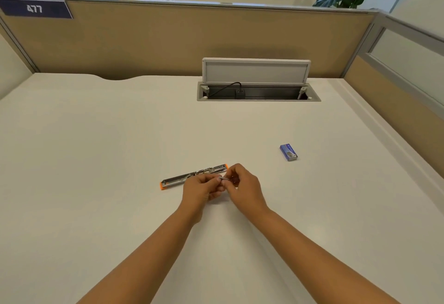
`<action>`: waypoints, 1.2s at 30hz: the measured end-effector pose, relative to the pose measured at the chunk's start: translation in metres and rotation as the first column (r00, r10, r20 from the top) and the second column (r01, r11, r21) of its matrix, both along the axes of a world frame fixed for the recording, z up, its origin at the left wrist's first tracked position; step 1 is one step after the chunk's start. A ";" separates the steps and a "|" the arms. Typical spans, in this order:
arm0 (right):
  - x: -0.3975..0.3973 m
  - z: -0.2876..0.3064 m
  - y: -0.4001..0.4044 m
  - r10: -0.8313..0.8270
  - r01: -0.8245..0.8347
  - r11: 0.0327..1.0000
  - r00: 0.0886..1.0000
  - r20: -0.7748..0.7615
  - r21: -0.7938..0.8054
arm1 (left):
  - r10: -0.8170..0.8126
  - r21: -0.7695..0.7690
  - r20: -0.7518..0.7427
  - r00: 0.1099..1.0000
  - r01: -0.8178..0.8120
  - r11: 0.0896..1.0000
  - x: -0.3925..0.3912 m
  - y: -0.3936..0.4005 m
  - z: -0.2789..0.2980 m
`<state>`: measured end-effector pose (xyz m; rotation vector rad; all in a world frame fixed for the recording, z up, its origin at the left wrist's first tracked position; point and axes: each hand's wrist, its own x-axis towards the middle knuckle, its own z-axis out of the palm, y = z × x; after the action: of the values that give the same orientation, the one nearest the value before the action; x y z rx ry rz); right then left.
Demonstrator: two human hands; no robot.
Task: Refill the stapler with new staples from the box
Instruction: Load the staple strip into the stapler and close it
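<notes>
**One head-worn view, looking forward and down**

A single wide-angle camera sits on the person's head, facing ahead and downward across the white tabletop (96,147). Both forearms reach in from the bottom edge; the partition (168,39) closes off the far side.

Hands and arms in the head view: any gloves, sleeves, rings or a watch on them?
None show. The left hand and right hand are bare, with no gloves and no rings visible. Both forearms are bare down to the picture's lower edge, with no sleeve, watch or band in sight.
</notes>
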<state>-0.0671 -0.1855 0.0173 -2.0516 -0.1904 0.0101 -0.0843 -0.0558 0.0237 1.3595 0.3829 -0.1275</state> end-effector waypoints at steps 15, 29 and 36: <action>0.016 0.017 -0.012 0.285 -0.157 0.936 0.865 -0.414 0.315 | -0.080 0.178 0.157 0.984 0.051 0.983 -0.003 0.013 -0.005; 0.022 -0.004 -0.016 0.023 0.075 0.965 0.930 -0.367 0.250 | -0.097 0.666 0.171 0.980 -0.042 0.745 0.029 0.025 0.005; 0.022 -0.024 -0.006 -0.299 0.300 0.924 0.953 -0.040 0.239 | -0.332 0.991 -0.032 0.943 0.073 0.114 0.045 0.017 -0.020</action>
<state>-0.0456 -0.1914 -0.0064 -1.8164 0.1217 -0.1915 -0.0395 -0.0388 0.0036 2.8105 0.0215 0.0834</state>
